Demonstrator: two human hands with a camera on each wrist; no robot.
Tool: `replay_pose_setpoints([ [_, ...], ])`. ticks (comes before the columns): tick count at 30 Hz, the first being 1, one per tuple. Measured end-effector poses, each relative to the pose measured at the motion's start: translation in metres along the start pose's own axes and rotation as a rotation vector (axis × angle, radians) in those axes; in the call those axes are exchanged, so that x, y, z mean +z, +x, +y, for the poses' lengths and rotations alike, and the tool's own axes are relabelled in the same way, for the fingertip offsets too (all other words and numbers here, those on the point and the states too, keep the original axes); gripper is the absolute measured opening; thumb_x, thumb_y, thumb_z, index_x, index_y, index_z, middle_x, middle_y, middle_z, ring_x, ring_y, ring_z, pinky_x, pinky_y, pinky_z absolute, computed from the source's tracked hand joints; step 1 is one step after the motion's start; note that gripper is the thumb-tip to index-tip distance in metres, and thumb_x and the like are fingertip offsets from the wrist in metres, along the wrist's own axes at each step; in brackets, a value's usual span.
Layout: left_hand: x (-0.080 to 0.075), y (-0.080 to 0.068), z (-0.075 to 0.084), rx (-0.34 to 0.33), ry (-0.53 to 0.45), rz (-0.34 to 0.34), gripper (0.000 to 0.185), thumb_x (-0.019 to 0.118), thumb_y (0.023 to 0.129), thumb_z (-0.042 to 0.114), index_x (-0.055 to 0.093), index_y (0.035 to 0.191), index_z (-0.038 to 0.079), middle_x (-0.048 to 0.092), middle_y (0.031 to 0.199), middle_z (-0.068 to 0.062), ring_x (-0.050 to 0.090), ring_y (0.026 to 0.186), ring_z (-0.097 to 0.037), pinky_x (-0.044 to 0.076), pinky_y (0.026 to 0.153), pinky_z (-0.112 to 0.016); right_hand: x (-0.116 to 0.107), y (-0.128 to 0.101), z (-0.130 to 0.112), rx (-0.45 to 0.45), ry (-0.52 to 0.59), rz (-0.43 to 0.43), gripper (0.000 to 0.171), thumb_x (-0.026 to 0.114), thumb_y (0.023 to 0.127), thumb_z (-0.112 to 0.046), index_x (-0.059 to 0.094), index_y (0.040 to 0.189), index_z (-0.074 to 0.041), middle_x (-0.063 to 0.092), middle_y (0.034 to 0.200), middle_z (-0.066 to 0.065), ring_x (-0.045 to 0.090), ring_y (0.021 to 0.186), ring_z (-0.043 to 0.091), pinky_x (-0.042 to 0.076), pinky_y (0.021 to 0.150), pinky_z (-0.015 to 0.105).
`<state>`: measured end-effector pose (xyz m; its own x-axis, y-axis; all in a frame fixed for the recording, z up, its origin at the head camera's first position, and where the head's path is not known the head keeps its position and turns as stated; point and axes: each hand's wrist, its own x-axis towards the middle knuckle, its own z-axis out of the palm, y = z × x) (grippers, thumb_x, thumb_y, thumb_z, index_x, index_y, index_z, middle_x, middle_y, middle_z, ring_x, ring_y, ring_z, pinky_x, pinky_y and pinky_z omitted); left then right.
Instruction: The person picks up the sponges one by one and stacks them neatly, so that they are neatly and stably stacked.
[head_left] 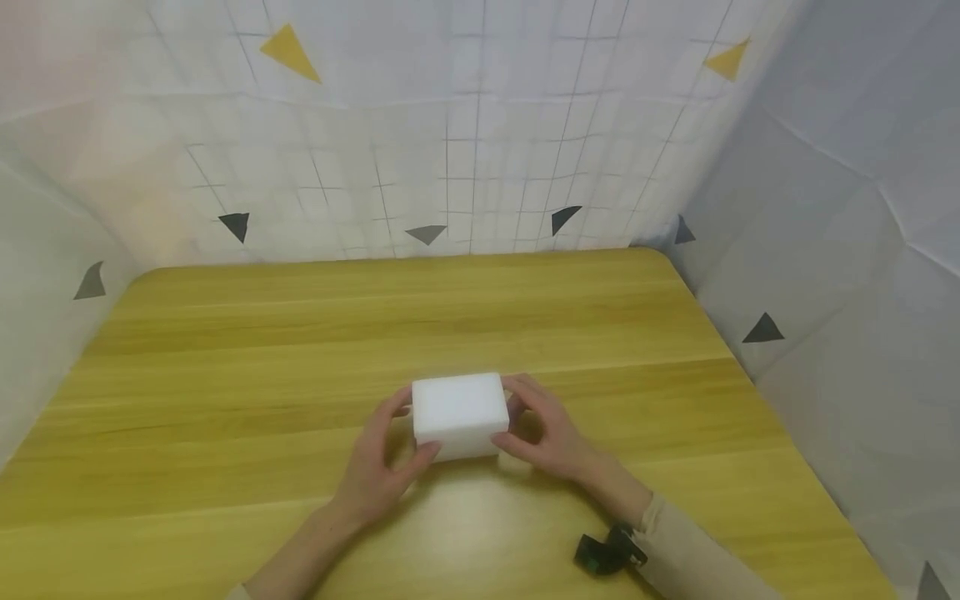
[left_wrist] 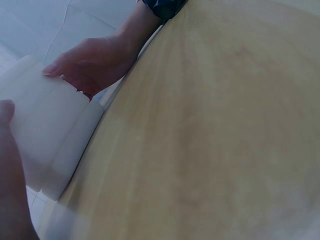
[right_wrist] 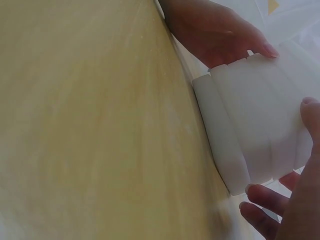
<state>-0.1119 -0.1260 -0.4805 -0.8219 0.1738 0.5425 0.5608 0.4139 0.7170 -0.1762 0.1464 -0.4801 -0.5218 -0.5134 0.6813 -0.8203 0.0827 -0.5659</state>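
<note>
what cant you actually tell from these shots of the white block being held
- White rectangular foam block: the head view shows one solid piece; both wrist views show stacked slabs, but the right hand and the frame edge hide the full count.
- Left hand: its far fingers hide behind the block in the head view.
- Small black device at the right wrist: too small to identify.
- Yellow wooden table: near edge cut off.
</note>
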Motion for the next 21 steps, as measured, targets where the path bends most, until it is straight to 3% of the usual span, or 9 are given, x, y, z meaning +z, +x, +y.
replay_pose_setpoints([
  [7, -0.0041, 0.0016, 0.0001, -0.03, -0.006, -0.012, 0.079, 0.081, 0.082, 0.014, 0.04, 0.15, 0.016, 0.056, 0.141, -0.005, 0.056, 0.122, -0.025, 0.045, 0.106, -0.045, 0.0028, 0.0022, 0.0023, 0.005, -0.009, 0.001, 0.061, 0.07, 0.094, -0.037, 0.05, 0.14, -0.002, 0.061, 0.108, 0.009, 0.061, 0.076, 0.017, 0.057, 0.066, 0.038],
  [21, -0.0078, -0.001, -0.0051, -0.011, -0.02, -0.016, 0.071, 0.07, 0.087, 0.006, 0.039, 0.15, 0.011, 0.054, 0.142, -0.01, 0.054, 0.122, -0.024, 0.045, 0.105, -0.038, 0.0015, 0.0036, 0.005, 0.035, 0.018, -0.039, 0.067, 0.062, 0.097, -0.048, 0.047, 0.144, -0.003, 0.059, 0.11, 0.009, 0.062, 0.078, 0.02, 0.059, 0.07, 0.041],
])
